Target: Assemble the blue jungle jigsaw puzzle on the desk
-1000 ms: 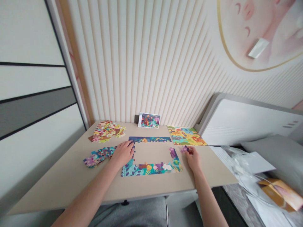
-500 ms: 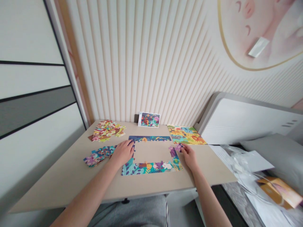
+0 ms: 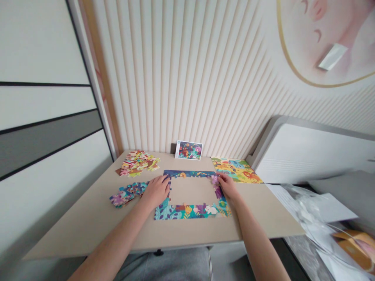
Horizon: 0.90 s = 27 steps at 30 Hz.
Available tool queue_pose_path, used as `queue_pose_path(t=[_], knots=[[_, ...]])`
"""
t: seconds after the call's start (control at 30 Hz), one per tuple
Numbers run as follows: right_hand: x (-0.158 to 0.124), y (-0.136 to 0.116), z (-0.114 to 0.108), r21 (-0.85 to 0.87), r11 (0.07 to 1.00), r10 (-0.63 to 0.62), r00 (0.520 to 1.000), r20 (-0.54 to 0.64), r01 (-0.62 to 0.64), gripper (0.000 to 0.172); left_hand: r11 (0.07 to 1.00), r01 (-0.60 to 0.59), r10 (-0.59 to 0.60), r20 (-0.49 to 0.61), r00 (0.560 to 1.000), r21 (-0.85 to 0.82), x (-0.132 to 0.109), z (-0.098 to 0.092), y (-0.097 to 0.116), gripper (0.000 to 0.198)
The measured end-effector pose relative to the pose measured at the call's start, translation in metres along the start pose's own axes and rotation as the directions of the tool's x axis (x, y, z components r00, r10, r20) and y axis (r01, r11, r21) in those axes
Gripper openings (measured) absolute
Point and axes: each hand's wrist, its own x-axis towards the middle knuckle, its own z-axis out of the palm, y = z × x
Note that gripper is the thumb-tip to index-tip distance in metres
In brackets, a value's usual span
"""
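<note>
A jigsaw puzzle border (image 3: 187, 211) lies on the table, its four sides framing bare tabletop. My left hand (image 3: 157, 191) rests on the left side of this border, palm down, fingers lying flat and covering part of it. At the upper right, my right hand (image 3: 228, 186) pinches a purple puzzle piece (image 3: 215, 180) against the right side, near the top corner. Fingers hide part of that piece, so I cannot tell whether it is fully seated. Loose blue and purple puzzle pieces (image 3: 124, 195) are heaped just left of my left hand.
A picture card (image 3: 189, 150) leans upright at the table's back. Behind on the left is a pile of red and yellow puzzle pieces (image 3: 139, 162). A yellow animal puzzle (image 3: 238, 169) lies at the back right. Papers and plastic wrap (image 3: 306, 208) lie beyond the table's right edge.
My right hand has brought the purple piece inward to the left, against the border's right side. My left hand stays on the left side. The view has shifted slightly.
</note>
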Motion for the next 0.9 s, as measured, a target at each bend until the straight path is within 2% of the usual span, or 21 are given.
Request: queue_pose_path(t=[0.27, 0.5, 0.7, 0.8, 0.9], knots=[[-0.006, 0.017, 0.0, -0.186, 0.982, -0.014, 1.0, 0.024, 0.018, 0.045, 0.999, -0.002, 0.001, 0.018, 1.0, 0.037, 0.001, -0.001, 0.001, 0.041], [-0.005, 0.016, 0.005, -0.364, 0.929, -0.05, 0.997, 0.059, 0.068, 0.037, 0.999, 0.0, 0.0, 0.016, 1.0, 0.032, 0.001, -0.001, 0.001, 0.04], [-0.009, 0.012, 0.003, -0.461, 0.883, -0.078, 0.996, 0.037, 0.086, 0.035, 1.0, 0.008, -0.008, 0.006, 1.0, 0.011, 0.0, 0.001, 0.0, 0.04], [-0.012, 0.005, 0.002, -0.528, 0.84, -0.089, 0.991, 0.098, 0.127, 0.03, 1.0, 0.003, -0.003, 0.005, 1.0, 0.02, 0.0, 0.0, 0.001, 0.04], [-0.015, -0.004, 0.002, -0.613, 0.771, -0.082, 0.981, 0.174, 0.173, 0.032, 0.999, -0.007, 0.007, 0.005, 1.0, 0.034, 0.0, 0.001, 0.001, 0.041]])
